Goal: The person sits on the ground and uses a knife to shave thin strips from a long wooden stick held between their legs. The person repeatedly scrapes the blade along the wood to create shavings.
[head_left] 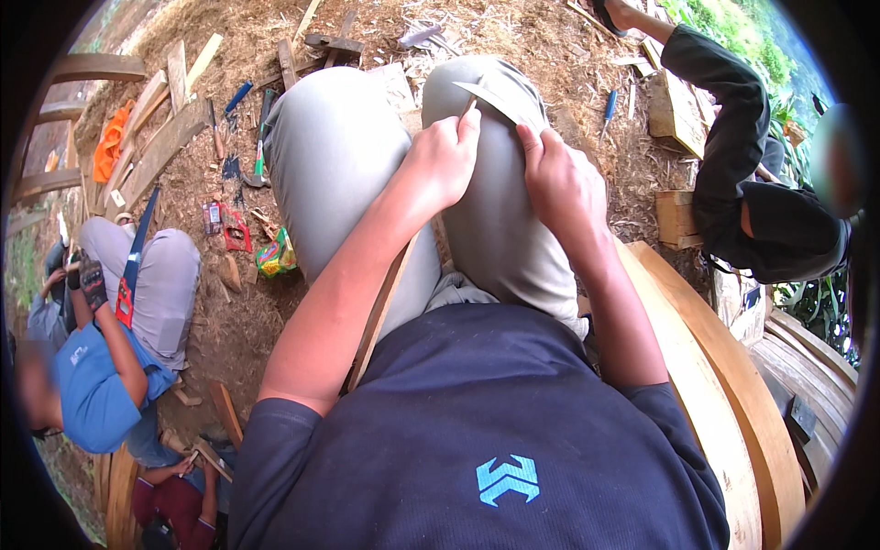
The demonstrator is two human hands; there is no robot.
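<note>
Your dark shirt (440,412) is nearest the camera. Over your right knee, a pale pointed blade (500,104) sticks out of your right hand (566,183), its fingers curled around the near end. Your left hand (444,158) has folded fingers, thumb pinching a thin brown stick (471,104) beside the blade. Farther out, a hammer (262,151) lies left, a blue-handled tool (610,105) right.

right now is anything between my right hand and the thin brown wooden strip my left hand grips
Only the pale grey pointed blade held in the right hand, which reaches across to the wooden strip's tip just beyond the left hand. Nothing else visible; whether blade and strip touch, I cannot tell.
</note>
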